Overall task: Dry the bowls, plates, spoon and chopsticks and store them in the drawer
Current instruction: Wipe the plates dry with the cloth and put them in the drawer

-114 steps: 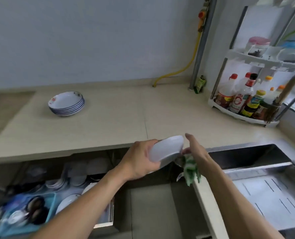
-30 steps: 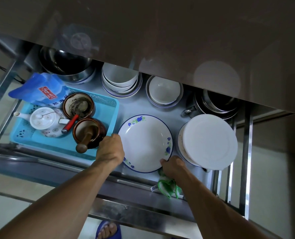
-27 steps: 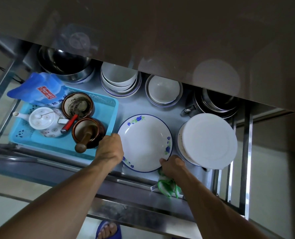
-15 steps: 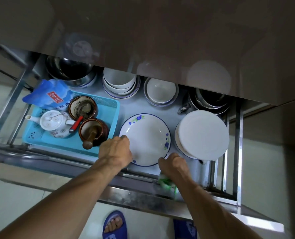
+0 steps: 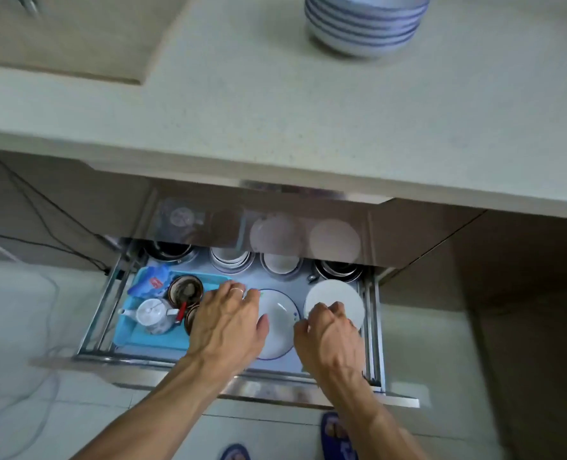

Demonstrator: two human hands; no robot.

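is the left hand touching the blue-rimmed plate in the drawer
Cannot tell. In the head view the left hand overlaps the left edge of the blue-rimmed plate in the drawer, but seen from above, contact and hovering look the same.

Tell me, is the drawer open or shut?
Open. The drawer is pulled out from under the counter, so the plate inside shows.

Soft, cool daylight, fairly dim; the bench (image 5: 275, 111) catches most light, the drawer (image 5: 242, 370) sits shaded. Whole frame motion-blurred, edges bowed by the wide lens.
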